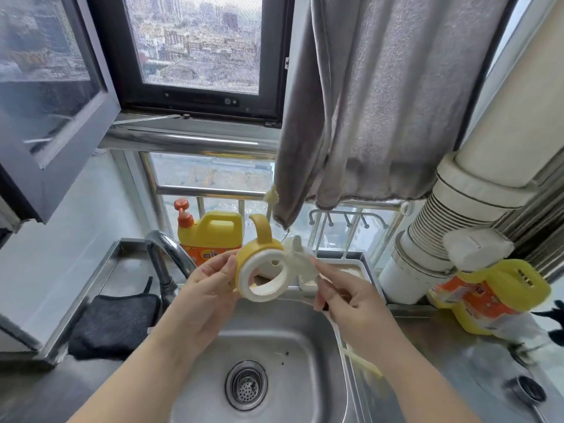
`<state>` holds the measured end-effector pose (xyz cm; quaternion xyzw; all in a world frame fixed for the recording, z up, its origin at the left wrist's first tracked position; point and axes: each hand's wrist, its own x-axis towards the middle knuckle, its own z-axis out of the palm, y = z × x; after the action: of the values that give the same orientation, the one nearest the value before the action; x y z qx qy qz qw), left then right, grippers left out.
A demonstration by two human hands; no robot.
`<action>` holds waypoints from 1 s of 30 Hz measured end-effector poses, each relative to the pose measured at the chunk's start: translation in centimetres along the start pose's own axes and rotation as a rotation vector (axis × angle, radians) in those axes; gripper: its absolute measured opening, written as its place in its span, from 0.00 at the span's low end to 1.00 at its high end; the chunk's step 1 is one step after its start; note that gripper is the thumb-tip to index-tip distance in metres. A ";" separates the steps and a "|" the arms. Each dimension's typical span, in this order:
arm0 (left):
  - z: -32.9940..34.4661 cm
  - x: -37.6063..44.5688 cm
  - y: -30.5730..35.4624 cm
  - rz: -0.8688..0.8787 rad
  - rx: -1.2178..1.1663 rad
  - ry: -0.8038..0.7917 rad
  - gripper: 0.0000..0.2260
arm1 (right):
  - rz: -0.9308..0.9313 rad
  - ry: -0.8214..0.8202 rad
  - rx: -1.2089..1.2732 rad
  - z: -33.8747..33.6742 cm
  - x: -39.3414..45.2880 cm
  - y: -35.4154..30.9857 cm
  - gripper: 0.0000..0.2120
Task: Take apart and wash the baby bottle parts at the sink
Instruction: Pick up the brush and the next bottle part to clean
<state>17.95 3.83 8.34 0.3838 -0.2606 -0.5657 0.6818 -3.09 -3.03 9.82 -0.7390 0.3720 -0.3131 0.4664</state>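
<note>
two bare hands over the stainless steel sink (317,355). left hand (207,297): fingers and thumb pinching the rim of a yellow plastic bottle collar with white inner ring and curved handle (262,267), held above the basin. right hand (351,303): fingers curled, pinching a translucent silicone nipple piece (300,259) just beside the collar. behind: chrome faucet (171,254), yellow detergent jug with orange pump (210,233). left counter: black cloth (113,325).

Bottle collar (262,271) above sink (308,355), faucet (166,254) left, detergent jug (210,236) behind
</note>
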 end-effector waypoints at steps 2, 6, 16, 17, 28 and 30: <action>-0.1 0.2 0.6 -0.035 -0.021 -0.001 0.27 | 0.012 -0.020 0.061 -0.2 -0.1 0.1 0.22; 1.2 0.0 0.3 -0.186 -0.025 -0.031 0.12 | 0.000 -0.041 0.181 0.4 0.9 -1.1 0.20; 0.6 0.1 1.5 -0.216 -0.245 0.029 0.27 | 0.044 -0.053 0.123 0.1 -0.8 0.0 0.25; 0.6 0.0 1.4 -0.229 -0.225 -0.009 0.32 | 0.044 -0.047 0.138 0.2 -0.6 0.0 0.23; 1.7 0.4 1.7 -0.187 -0.359 0.103 0.12 | -0.051 -0.046 -0.034 0.8 -2.0 0.0 0.30; 2.1 0.3 1.3 -0.210 -0.241 0.132 0.11 | -0.152 0.018 -0.192 0.4 -1.3 -0.1 0.28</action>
<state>17.05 3.15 10.60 0.3609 -0.1040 -0.6343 0.6757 -3.41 -1.73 9.67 -0.8034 0.3474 -0.3170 0.3652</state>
